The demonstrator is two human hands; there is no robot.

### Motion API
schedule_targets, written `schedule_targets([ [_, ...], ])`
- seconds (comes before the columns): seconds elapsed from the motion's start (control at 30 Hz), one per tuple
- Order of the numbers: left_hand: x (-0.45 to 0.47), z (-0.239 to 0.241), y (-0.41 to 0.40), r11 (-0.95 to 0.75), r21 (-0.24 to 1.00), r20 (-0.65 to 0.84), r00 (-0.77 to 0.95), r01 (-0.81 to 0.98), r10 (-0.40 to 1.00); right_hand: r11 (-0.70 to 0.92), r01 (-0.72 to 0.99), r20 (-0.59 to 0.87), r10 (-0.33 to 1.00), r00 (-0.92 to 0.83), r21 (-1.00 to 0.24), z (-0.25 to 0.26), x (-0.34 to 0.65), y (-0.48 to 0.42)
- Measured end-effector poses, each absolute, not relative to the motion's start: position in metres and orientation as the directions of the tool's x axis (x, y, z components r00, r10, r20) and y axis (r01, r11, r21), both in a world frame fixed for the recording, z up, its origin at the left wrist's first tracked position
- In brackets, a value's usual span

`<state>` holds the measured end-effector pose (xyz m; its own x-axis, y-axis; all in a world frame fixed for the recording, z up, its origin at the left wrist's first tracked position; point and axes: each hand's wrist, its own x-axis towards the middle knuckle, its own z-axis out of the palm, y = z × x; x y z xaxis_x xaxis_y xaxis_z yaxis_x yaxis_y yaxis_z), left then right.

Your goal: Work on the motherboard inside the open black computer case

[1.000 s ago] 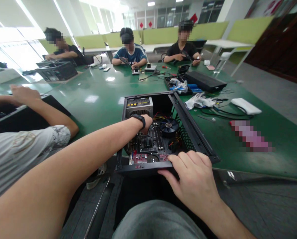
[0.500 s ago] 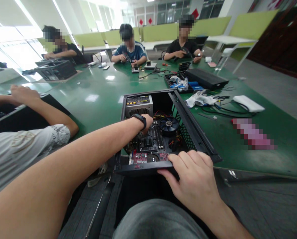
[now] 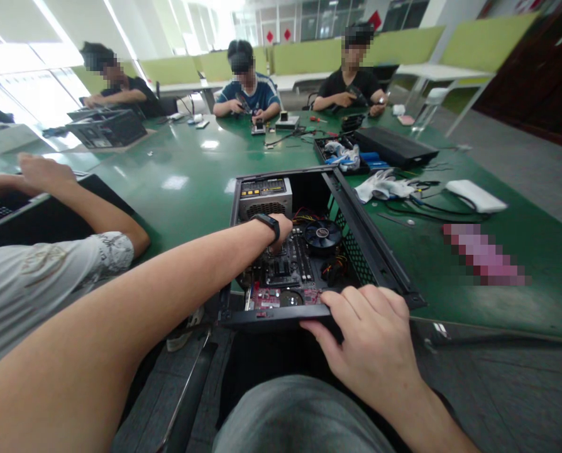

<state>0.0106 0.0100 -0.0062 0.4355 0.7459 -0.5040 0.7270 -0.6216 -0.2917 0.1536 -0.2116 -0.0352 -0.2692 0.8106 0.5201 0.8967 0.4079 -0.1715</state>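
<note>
An open black computer case (image 3: pixel 281 316) lies on its side at the near edge of the green table, its inside facing up. My left hand (image 3: pixel 283 228), with a dark band on the wrist, reaches down over the motherboard (image 3: pixel 283 270). Its fingers are bunched downward; what is at their tips is hidden. My right hand (image 3: pixel 368 327) is closed over the near rim of the case, thumb outside and fingers on top. Around the left hand are a power supply (image 3: pixel 266 195), a round fan (image 3: pixel 322 234) and a red circuit card (image 3: pixel 266 296).
Beyond the case on the green table (image 3: pixel 181 157) lie white gloves (image 3: pixel 385 186), cables, a tool tray (image 3: pixel 340 157), a black panel (image 3: pixel 396 148) and a white pouch (image 3: pixel 476 196). A co-worker's arm (image 3: pixel 97 207) rests over another case at left. Several people sit across the table.
The whole view has shifted slightly. My left hand stays over the motherboard and my right hand stays on the case rim, with no other clear change.
</note>
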Motion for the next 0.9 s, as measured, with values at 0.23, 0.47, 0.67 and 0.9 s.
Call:
schedule_targets([
  [0.23,0.0099,-0.0087,0.0116,-0.628,-0.297,-0.499,0.444,0.719,0.744,0.401,0.900,0.519,0.813,-0.264,-0.171,-0.0353,0.1536,-0.2126],
  [0.47,0.0105,-0.0070,0.0100,-0.612,-0.267,-0.485,0.445,0.744,0.753,0.404,0.900,0.520,0.811,-0.268,-0.166,-0.0352,0.1534,-0.2117],
  [0.67,0.0104,-0.0089,0.0112,-0.607,-0.273,-0.490,0.435,0.747,0.755,0.402,0.900,0.526,0.809,-0.262,-0.170,-0.0361,0.1536,-0.2119],
  [0.9,0.0117,-0.0080,0.0101,-0.619,-0.286,-0.495,0.440,0.732,0.749,0.409,0.898,0.537,0.800,-0.267,-0.164,-0.0359,0.1538,-0.2122],
])
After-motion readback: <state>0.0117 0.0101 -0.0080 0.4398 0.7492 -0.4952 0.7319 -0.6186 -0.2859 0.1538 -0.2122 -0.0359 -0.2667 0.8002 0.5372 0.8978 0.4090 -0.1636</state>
